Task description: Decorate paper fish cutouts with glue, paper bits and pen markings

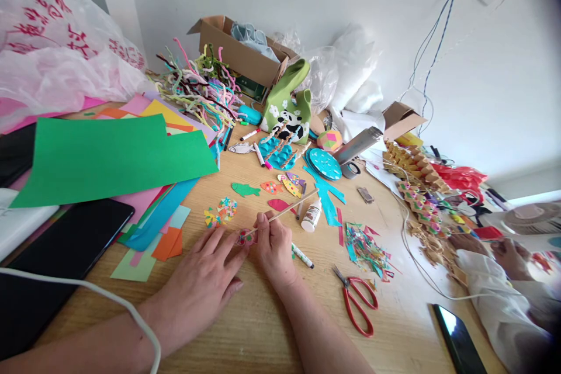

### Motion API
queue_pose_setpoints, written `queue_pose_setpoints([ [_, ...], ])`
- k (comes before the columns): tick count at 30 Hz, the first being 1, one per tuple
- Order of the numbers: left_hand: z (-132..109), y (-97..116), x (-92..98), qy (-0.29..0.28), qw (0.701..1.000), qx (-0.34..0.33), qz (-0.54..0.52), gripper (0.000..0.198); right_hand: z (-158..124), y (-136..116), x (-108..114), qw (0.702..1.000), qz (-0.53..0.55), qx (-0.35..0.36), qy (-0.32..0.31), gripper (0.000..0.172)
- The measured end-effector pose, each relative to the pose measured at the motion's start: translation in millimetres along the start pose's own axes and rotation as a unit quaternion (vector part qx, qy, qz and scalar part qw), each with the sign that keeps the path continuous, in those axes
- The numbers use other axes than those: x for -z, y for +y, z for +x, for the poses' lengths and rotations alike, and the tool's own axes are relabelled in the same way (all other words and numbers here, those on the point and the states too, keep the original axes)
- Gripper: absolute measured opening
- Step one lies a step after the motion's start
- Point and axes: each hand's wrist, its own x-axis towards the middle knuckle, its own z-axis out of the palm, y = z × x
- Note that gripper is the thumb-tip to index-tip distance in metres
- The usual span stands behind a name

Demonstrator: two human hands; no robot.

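My right hand (276, 248) pinches a thin wooden stick (287, 208), its lower tip on a small pink paper cutout (248, 237) with coloured spots. My left hand (205, 272) lies flat on the table, fingers stretched out, fingertips at the cutout's left edge. Part of the cutout is hidden by my fingers. Just beyond sit small paper scraps (225, 208) and several paper fish, among them a green fish (245, 189) and an orange fish (272, 187). A white glue bottle (311, 215) stands right of the stick, and a marker (302, 256) lies beside my right hand.
Red-handled scissors (359, 304) and a heap of paper shreds (366, 245) lie to the right. Green paper sheets (114, 155) cover the left side, above a black tablet (74, 263). A white cable (109, 298) crosses my left forearm. Another person's sleeve (491, 292) is at far right.
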Motion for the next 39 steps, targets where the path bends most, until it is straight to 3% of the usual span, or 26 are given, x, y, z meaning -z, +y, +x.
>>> queue_pose_setpoints([
  [10,-1.3,-0.1,-0.6,-0.004,1.000,0.004,0.002,0.052,0.9,-0.2,0.2,1.000,0.005,0.012,0.006,0.033],
  [28,-3.7,-1.8,-4.4,0.041,0.999,-0.009,0.028,0.049,2.2,1.0,-0.4,1.000,-0.003,0.028,-0.003,0.034],
  [39,-0.2,-2.7,-4.6,0.034,0.999,-0.011,0.031,0.044,5.0,-4.7,3.1,0.999,0.029,-0.020,-0.007,0.036],
])
